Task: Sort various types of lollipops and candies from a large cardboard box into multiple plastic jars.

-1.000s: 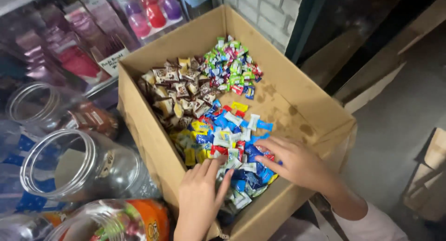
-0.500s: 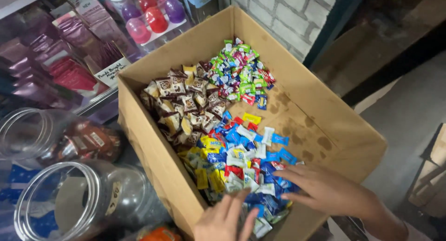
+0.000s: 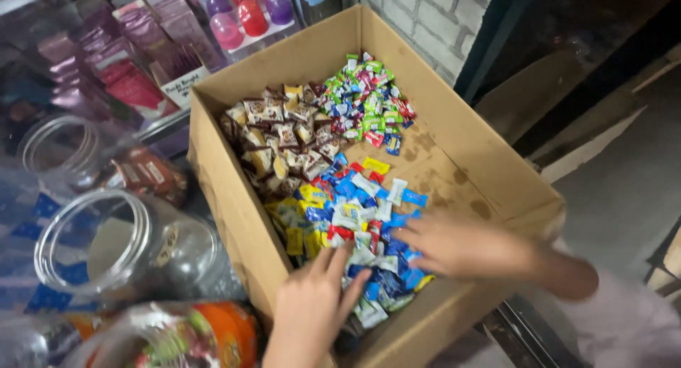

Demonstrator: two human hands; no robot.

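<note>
In the near corner of the cardboard box (image 3: 454, 119), both hands lie on the blue, white and red wrapped candies (image 3: 369, 219). Left hand (image 3: 312, 304): fingers spread, flat on the pile, further into the box than 0.5 s ago. Right hand (image 3: 454, 244): blurred, fingers apart, shifted left over the candies; grip cannot be told. Empty clear jar (image 3: 120, 244) left of left hand

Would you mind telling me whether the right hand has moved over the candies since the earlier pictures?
Yes. The right hand has slid leftward, away from the cardboard box's right wall and toward the left hand, over the blue candies.
</note>
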